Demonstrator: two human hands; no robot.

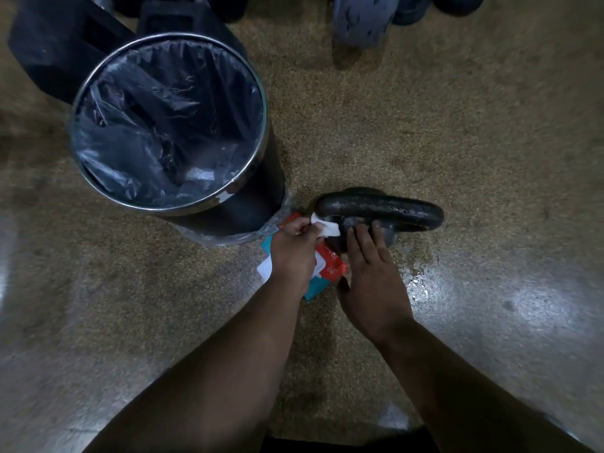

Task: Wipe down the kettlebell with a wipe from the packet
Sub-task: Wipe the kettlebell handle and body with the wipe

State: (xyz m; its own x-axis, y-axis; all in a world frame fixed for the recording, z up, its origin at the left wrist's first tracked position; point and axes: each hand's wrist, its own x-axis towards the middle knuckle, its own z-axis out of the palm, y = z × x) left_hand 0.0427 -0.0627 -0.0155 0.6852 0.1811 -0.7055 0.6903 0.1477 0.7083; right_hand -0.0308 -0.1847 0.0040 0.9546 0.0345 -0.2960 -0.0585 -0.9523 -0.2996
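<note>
A black kettlebell (379, 207) stands on the speckled floor, its thick handle running left to right. My left hand (294, 253) pinches a white wipe (327, 227) and presses it against the left end of the kettlebell, just under the handle. My right hand (372, 276) lies flat on the kettlebell's body below the handle, fingers spread and touching it. An orange, teal and white wipe packet (328, 271) lies on the floor under and between my two hands, largely hidden by the left hand.
A round metal-rimmed bin (248, 165) lined with a clear plastic bag stands just left of the kettlebell, nearly touching the packet. Dark gym equipment (58, 44) sits behind the bin, and more weights (359, 18) along the far edge. A wet, shiny floor patch (490, 289) lies to the right.
</note>
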